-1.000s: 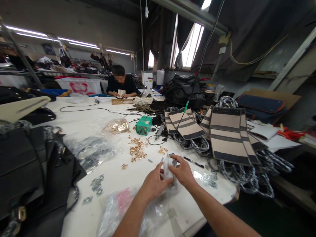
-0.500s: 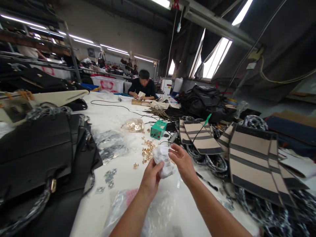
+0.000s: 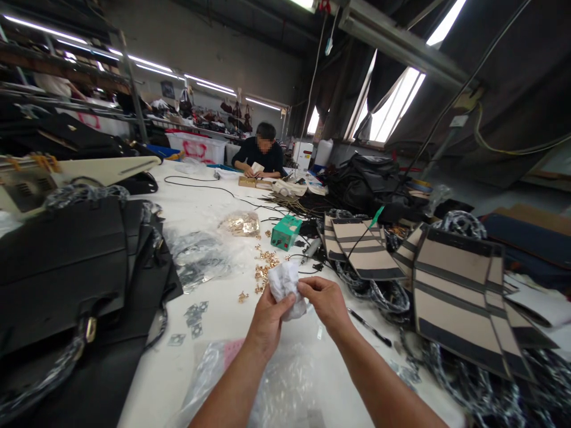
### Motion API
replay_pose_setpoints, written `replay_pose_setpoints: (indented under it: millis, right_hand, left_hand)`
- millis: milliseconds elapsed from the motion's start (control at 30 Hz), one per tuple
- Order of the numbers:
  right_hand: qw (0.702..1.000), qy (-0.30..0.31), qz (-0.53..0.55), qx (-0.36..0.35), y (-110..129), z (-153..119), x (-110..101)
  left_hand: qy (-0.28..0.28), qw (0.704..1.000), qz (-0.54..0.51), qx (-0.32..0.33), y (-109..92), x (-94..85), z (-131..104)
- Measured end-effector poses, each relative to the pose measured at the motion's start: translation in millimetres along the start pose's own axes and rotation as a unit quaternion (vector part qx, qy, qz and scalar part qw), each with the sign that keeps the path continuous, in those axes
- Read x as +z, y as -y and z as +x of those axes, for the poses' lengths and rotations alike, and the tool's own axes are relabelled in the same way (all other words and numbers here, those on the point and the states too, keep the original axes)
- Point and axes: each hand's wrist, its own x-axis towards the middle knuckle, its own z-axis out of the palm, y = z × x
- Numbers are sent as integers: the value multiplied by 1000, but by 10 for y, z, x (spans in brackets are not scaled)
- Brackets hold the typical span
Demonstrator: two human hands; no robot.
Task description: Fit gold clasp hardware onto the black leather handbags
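Observation:
A crumpled white wrapped bundle [image 3: 285, 285] is held up over the white table [image 3: 147, 380]. My left hand [image 3: 269, 318] grips it from the left and below, thumb across its front. At its right edge, my right hand [image 3: 325, 300] pinches the white material between thumb and fingertips. Just behind the bundle lie loose gold metal fittings [image 3: 266, 261], and beyond them a clear bag of gold pieces [image 3: 242, 224]. A green box with a cable [image 3: 286, 232] stands behind my right hand. Under my forearms is a clear plastic bag [image 3: 285, 380] with a pink patch.
Black bag pieces [image 3: 62, 255] are piled at the left, beige and black striped panels [image 3: 455, 285] at the right. Small metal plates [image 3: 194, 318] lie left of my hands, a black pen [image 3: 370, 328] to the right. Across the table a person [image 3: 263, 151] handles something pale.
My right hand has closed from spread fingers into a pinch on the bundle's right edge. The bundle and my left hand have shifted slightly left. The view has tilted a little.

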Motion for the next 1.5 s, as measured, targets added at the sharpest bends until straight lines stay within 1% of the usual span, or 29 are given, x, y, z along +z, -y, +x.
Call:
replay_pose_setpoints:
  millis: [133, 267, 367, 467, 533, 600, 667, 767, 833, 900, 967, 1167, 1267, 1333, 1433, 1500]
  right_hand:
    - [999, 20, -36, 3, 9, 90, -48]
    - [1000, 16, -24, 12, 34, 105, -74]
    - [1000, 28, 3, 10, 33, 28, -19]
    - [998, 49, 24, -13, 21, -46, 69]
    - [998, 36, 51, -4, 19, -55, 99]
    - [997, 17, 73, 24, 24, -41, 90]
    - [996, 24, 80, 43, 32, -26, 59]
    - [996, 55, 66, 23, 40, -27, 30]
    - [997, 48, 59, 10, 40, -33, 33]
    - [998, 31, 61, 6, 41, -36, 40]
    - [997, 27, 65, 4, 41, -41, 40]
    - [993, 32, 114, 7, -6, -83, -5]
    - [987, 35, 154, 31, -89, -48, -47]
    - [982, 26, 174, 66, -165, -4, -82]
    - [978, -8, 168, 125, -271, 24, -116]
    - [977, -12, 155, 144, -322, -8, -110]
  left_hand:
    - [4, 1000, -3, -13, 3, 6, 3]
    - [6, 1000, 10, -23, -32, 31, -8]
    - [-30, 996, 82, -9, -29, 24, 11]
    - [-77, 982, 172, 27, -4, 6, 40]
    - [-81, 978, 187, 39, 5, 1, 47]
    - [-67, 982, 174, 31, 3, 2, 44]
    - [-55, 985, 160, 19, -3, 3, 38]
    - [-58, 983, 171, 24, 2, -8, 37]
    - [-49, 983, 177, 26, 14, -22, 38]
    - [-35, 985, 167, 17, 24, -32, 37]
    - [-31, 987, 158, 11, 26, -33, 31]
    - [-63, 986, 153, -19, 27, -25, 10]
    - [-99, 987, 126, -4, 52, -40, 20]
    - [-117, 990, 75, 2, 63, -44, 35]
    - [-114, 993, 8, -22, 69, -38, 55]
    - [-101, 994, -4, -43, 70, -34, 61]
